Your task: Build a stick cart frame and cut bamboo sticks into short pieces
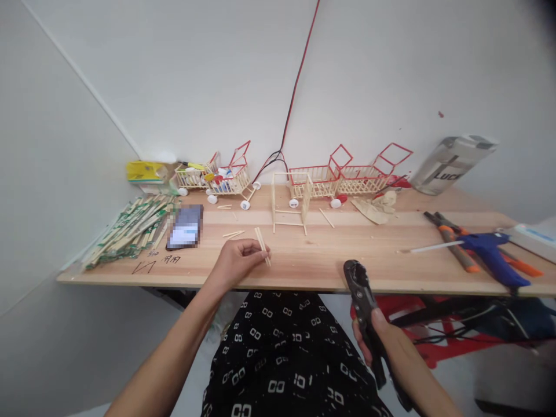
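My left hand (pixel 238 259) rests on the front of the wooden table (pixel 304 263), fingers pinched on thin wooden sticks (pixel 262 245). My right hand (pixel 382 341) is below the table edge, closed around the handles of black cutting pliers (pixel 362 301), whose head points up toward the edge. A partly built stick frame (pixel 290 202) stands upright behind my left hand. More loose sticks (pixel 233 234) lie just beyond it.
Stick carts with red trim (pixel 228 176) (pixel 347 174) line the wall. A pile of wrapped chopsticks (pixel 130 229) and a phone (pixel 186 227) lie at left. A blue glue gun (pixel 490 252), orange pliers (pixel 454 240) and a silver can (pixel 452 162) sit at right.
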Available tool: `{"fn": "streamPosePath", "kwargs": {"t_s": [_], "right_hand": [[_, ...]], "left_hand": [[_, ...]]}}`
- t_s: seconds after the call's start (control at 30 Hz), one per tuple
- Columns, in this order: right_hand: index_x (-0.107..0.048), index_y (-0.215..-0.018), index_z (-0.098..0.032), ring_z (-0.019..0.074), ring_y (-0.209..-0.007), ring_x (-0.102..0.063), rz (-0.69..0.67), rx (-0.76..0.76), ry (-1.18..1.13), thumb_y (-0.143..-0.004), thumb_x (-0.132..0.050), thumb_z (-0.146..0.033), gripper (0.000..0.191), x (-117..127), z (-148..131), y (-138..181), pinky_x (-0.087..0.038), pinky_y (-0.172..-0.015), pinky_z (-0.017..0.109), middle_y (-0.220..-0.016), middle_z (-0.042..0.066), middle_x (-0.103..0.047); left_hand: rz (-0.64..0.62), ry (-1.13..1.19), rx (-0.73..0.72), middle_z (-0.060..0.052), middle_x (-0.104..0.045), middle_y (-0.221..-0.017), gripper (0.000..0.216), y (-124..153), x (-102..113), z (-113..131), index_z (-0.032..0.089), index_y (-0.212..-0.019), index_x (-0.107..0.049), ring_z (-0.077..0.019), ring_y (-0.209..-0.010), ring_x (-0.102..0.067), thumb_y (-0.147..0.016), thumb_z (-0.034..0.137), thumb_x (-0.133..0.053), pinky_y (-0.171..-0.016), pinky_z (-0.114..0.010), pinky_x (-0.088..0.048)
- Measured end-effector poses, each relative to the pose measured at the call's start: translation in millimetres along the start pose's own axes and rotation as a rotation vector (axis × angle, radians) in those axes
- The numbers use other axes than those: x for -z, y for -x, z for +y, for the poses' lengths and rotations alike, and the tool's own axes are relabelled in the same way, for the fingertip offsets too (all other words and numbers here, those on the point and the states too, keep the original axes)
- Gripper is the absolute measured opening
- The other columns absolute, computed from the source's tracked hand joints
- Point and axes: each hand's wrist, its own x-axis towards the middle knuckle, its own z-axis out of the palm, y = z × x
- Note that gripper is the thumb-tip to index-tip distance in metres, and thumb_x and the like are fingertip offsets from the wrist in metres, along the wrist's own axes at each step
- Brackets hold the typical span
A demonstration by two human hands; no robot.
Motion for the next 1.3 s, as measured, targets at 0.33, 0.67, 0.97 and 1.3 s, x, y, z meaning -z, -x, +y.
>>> {"fn": "streamPosePath", "kwargs": {"t_s": [0.33,0.67,0.97,1.3], "right_hand": [[-0.058,-0.07,-0.019,0.0153,-0.05,-0.05,-0.084,0.069,-0.137,-0.084,-0.026,-0.075,0.067,4.1,-14.8,1.0,-0.039,-0.05,0.026,-0.051,0.001,-0.051],[-0.061,-0.069,-0.017,0.0138,-0.059,-0.051,0.05,0.262,0.033,-0.082,-0.056,-0.055,0.04,9.2,-71.0,-8.1,-0.043,-0.058,0.026,-0.061,-0.001,-0.053],[-0.06,-0.077,-0.018,0.0154,-0.065,-0.053,0.077,0.291,0.054,-0.075,-0.063,-0.046,0.028,-0.6,-76.3,-16.3,-0.044,-0.062,0.028,-0.069,0.0,-0.059],[-0.056,-0.066,-0.018,0.0115,-0.057,-0.045,0.09,0.238,-0.067,-0.074,-0.066,-0.045,0.03,-5.6,-64.5,-18.9,-0.036,-0.054,0.025,-0.06,-0.003,-0.051]], "left_hand": [[-0.431,0.349,0.198,-0.004,-0.071,-0.07,0.013,24.6,-42.7,22.8,0.013,-0.077,-0.073,-0.01,-0.061,-0.06,-0.07,0.025,-0.073,-0.063,-0.022,-0.047],[-0.689,0.454,0.242,-0.003,-0.07,-0.069,0.013,29.2,-81.8,32.6,0.014,-0.077,-0.074,-0.0089,-0.059,-0.059,-0.07,0.025,-0.073,-0.061,-0.022,-0.047],[-0.752,0.418,0.26,-0.003,-0.069,-0.067,0.017,25.4,-90.3,34.6,0.011,-0.074,-0.073,-0.0091,-0.057,-0.058,-0.066,0.026,-0.076,-0.06,-0.022,-0.047],[-0.769,0.437,0.272,-0.003,-0.068,-0.067,0.016,23.2,-96.1,30.3,0.01,-0.074,-0.073,-0.0089,-0.057,-0.059,-0.067,0.025,-0.075,-0.061,-0.023,-0.047]]}}
